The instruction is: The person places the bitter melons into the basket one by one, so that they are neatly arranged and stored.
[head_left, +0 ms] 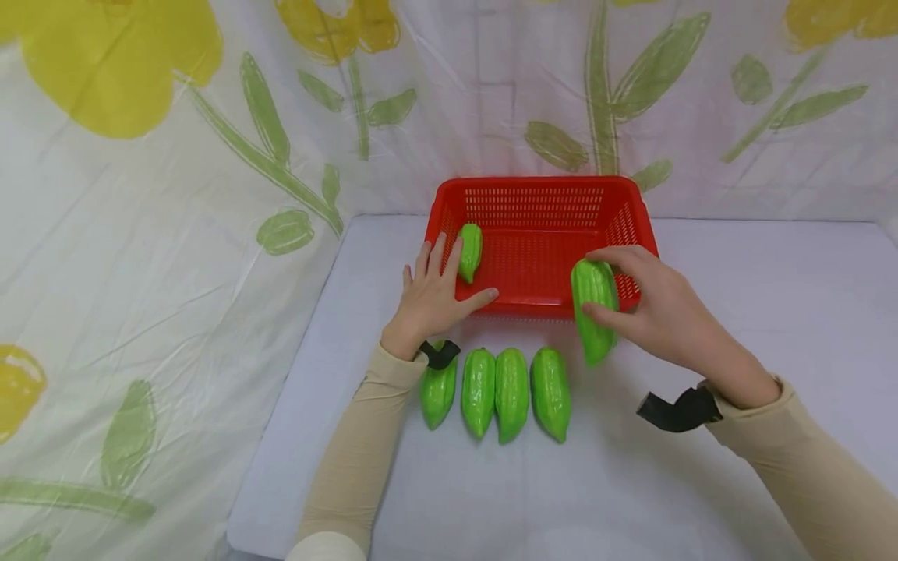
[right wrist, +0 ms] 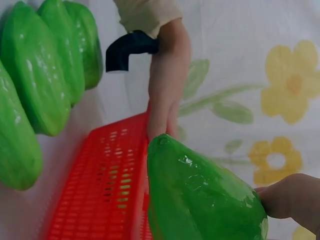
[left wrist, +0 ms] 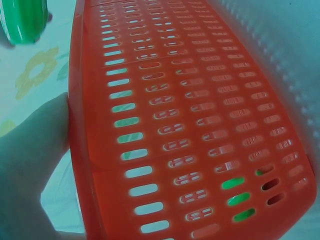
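Note:
My right hand [head_left: 662, 308] pinches a glossy green ridged fruit [head_left: 595, 312] between thumb and fingers, above the near right corner of the red plastic basket [head_left: 540, 305]. In the right wrist view that fruit [right wrist: 200, 195] fills the lower middle. My left hand [head_left: 435, 300] rests with fingers spread on the basket's near left rim. Beside those fingers, a similar green fruit [head_left: 470, 253] lies inside the basket. Several more green fruits [head_left: 512, 396] lie in a row on the table before the basket; the left wrist partly covers the leftmost one [head_left: 438, 389].
The basket has slotted walls [left wrist: 165, 115] and stands at the back of the white-covered table [head_left: 631, 499]. A flower-printed curtain [head_left: 449, 93] hangs behind it and along the left side. Each wrist wears a black strap [head_left: 680, 411].

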Motion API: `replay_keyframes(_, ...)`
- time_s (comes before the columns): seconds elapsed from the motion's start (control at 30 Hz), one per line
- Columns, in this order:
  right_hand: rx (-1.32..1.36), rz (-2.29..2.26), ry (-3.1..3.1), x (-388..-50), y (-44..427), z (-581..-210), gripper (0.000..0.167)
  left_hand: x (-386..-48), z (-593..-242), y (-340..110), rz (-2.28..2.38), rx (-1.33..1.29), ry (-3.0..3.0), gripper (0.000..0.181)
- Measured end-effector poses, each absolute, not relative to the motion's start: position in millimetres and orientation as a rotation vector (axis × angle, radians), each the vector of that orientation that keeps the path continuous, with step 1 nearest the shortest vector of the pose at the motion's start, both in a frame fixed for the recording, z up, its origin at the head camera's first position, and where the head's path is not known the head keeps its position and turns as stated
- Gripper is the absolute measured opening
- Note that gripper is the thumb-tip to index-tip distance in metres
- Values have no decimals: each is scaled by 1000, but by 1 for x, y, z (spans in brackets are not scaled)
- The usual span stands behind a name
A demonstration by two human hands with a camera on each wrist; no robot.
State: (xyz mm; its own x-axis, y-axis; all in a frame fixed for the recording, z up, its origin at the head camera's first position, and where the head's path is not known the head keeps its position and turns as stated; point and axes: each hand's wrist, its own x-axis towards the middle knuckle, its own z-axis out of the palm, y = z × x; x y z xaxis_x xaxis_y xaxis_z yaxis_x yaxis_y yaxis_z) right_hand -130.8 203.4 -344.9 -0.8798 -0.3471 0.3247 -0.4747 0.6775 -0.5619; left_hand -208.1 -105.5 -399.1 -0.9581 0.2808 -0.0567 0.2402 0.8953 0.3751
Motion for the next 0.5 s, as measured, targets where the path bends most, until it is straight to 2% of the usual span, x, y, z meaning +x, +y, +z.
replay_keyframes(0.5, 558, 1041, -2865, -194, 189, -325, 58, -209, -401, -105, 547, 398, 2956, 106)
